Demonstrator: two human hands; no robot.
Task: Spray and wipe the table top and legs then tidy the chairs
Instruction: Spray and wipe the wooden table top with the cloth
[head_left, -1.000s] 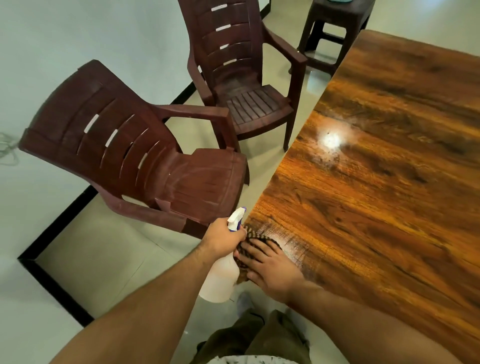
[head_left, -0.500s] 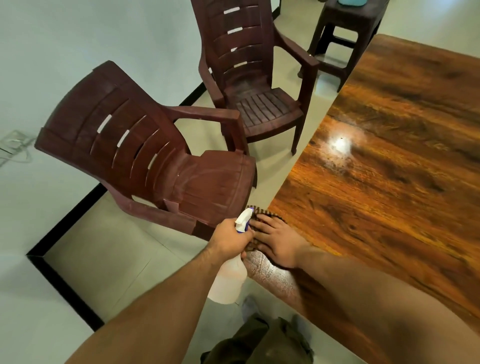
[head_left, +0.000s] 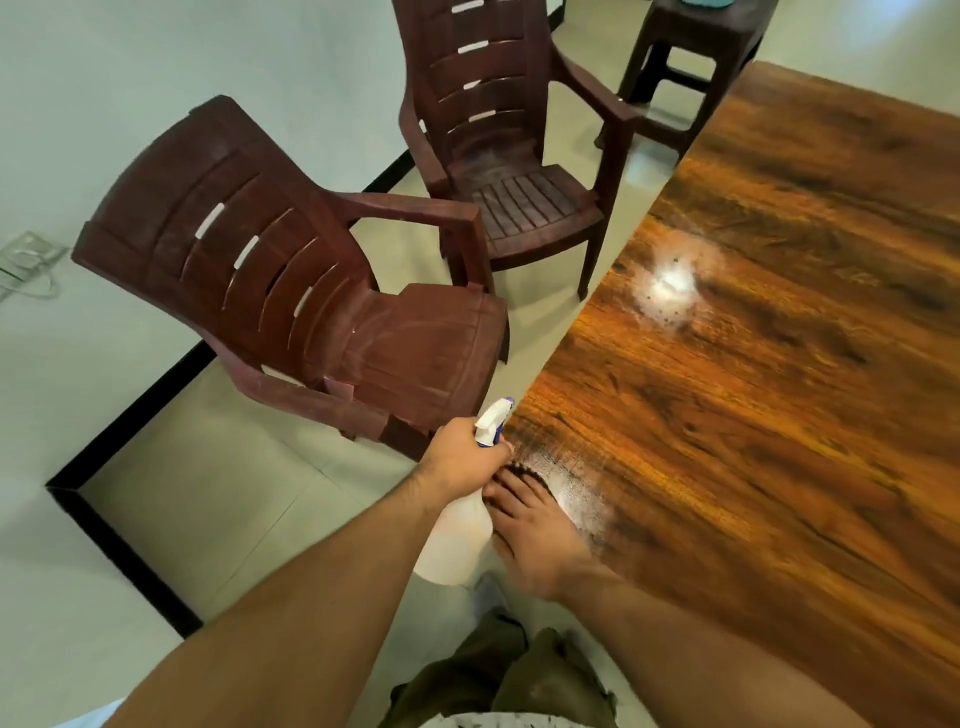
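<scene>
The glossy wooden table top (head_left: 769, 374) fills the right side. My left hand (head_left: 460, 457) grips the neck of a white spray bottle (head_left: 454, 540) with a blue-and-white nozzle, held just off the table's near left corner. My right hand (head_left: 535, 530) lies flat with straight fingers on a dark cloth (head_left: 522, 469) at that corner; only the cloth's far edge shows past my fingertips. A wet, misted patch shines on the wood beside my right hand.
Two dark red plastic armchairs stand left of the table: the near chair (head_left: 322, 312) angled toward the corner, the far chair (head_left: 509, 156) upright behind it. A dark stool (head_left: 691, 62) sits at the far end. Pale tiled floor with a black skirting line lies left.
My right hand with the cloth slid forward along the table's corner edge, then back toward me. My left hand with the bottle stayed beside it. The view shifted slightly.
</scene>
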